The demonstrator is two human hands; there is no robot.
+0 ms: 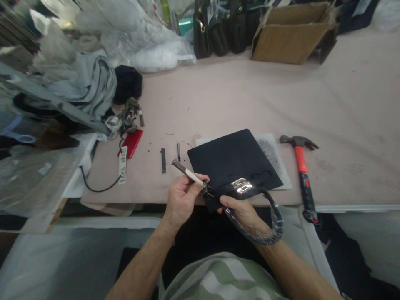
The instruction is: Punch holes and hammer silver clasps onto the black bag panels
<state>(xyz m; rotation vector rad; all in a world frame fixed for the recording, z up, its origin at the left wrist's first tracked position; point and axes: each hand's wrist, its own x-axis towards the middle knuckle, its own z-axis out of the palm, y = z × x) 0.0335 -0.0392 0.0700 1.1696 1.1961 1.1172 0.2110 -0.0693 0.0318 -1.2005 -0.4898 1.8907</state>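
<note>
My left hand [183,198] is closed on a slim tool [186,171] with a metal tip and a white middle, beside the left corner of a black panel [231,156]. The fingers of my right hand [242,212] pinch the panel's black lower flap [212,203]. A shiny metal clasp [241,186] sits on the panel near its lower edge. A plastic-wrapped dark handle [276,221] loops from the panel around my right wrist. Under the panel lies a pale speckled slab [271,148].
A hammer [301,166] with a red and black handle lies right. Left are a dark bar [163,160], a small rod [178,152], a red phone-like object [134,143] and a labelled cord [123,166]. Behind stand a cardboard box [287,41], dark bags [218,35] and plastic wrapping [150,50].
</note>
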